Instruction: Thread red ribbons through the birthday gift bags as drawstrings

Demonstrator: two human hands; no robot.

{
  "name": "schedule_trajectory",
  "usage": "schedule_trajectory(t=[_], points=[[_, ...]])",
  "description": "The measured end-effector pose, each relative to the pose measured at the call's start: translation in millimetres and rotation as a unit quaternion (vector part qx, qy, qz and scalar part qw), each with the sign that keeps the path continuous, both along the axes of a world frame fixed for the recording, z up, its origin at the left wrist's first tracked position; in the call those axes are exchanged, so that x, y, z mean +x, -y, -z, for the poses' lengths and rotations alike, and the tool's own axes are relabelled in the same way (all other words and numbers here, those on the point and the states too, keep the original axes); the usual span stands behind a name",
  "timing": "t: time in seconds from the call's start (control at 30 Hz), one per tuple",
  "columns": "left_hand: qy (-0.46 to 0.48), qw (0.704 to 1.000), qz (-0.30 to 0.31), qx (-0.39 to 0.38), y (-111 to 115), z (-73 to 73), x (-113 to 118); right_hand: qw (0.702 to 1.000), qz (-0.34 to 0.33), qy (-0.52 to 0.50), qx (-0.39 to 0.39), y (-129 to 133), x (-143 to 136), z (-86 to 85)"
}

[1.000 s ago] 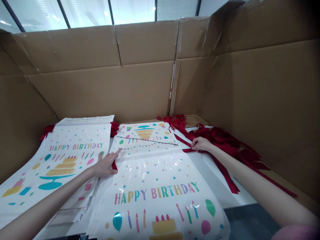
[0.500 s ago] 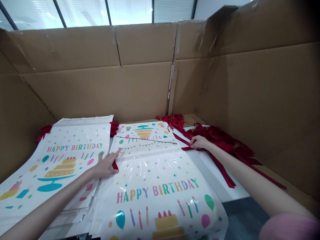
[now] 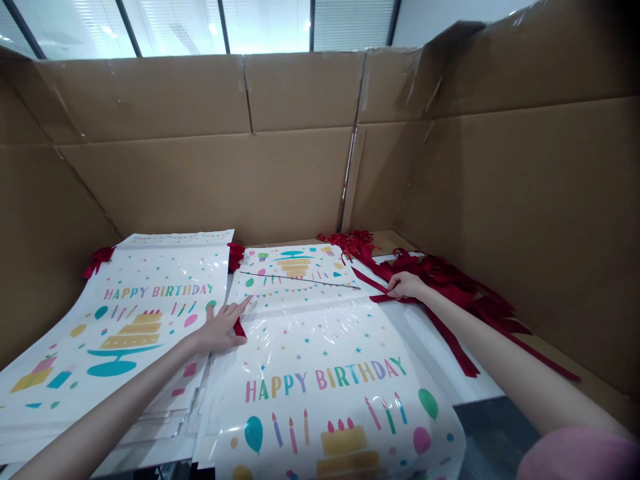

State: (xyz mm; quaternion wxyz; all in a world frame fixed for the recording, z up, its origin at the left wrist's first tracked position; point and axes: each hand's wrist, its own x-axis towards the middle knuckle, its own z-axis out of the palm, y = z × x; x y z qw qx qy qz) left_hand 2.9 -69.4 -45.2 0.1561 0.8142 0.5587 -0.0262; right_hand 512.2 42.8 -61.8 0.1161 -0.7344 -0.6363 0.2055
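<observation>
Birthday sheet, glossy and printed with cake, candles, balloons and lettering, lies between the left grip and the right grip, its near end curving down in front of both. Tall cardboard walls stand beyond and to either side of the two grips, with windows showing above the far wall. Left of the left grip, a stack of printed sheets carries the same cake and lettering, its lower layers fanned unevenly under the left forearm. A plain white sheet lies beneath and in front of the right grip. Beyond and to the right of that grip sprawls a loose pile of red ribbons.

The left grip is spread, palm down, index finger reaching onto the left edge of the glossy sheet. The right grip is narrow, pinched on a red ribbon; two ends poke out to its left, one above the other. Just beyond it lies a tangle of thin red strands. Between the grips, slightly farther off, a thin dark rod rests across the sheet's upper part. Red bunches jut from both sides of the stack, beyond the left grip. Smallest, a red scrap shows between that grip's thumb and index finger; whether it is held, I cannot tell.
</observation>
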Motion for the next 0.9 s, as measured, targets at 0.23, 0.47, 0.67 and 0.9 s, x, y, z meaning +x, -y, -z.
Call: schedule_trajectory(t=[0.23, 0.47, 0.67, 0.9], points=[[0.016, 1.000, -0.009, 0.001, 2.7, 0.5, -1.2, 0.977, -0.096, 0.100, 0.164, 13.7, -72.3, -23.3], [0.059, 0.998, -0.010, 0.009, 5.6, 5.6, -4.8, 0.845, -0.479, -0.064, 0.228, 64.6, -243.8, -13.7], [0.068, 0.997, -0.001, 0.023, 5.1, 8.9, -6.8, 0.781, -0.559, -0.119, 0.252, 81.5, -322.8, 13.2], [0.077, 0.997, 0.012, 0.028, 2.0, 13.0, -9.9, 0.777, -0.565, -0.122, 0.250, 73.3, -334.0, 28.1]])
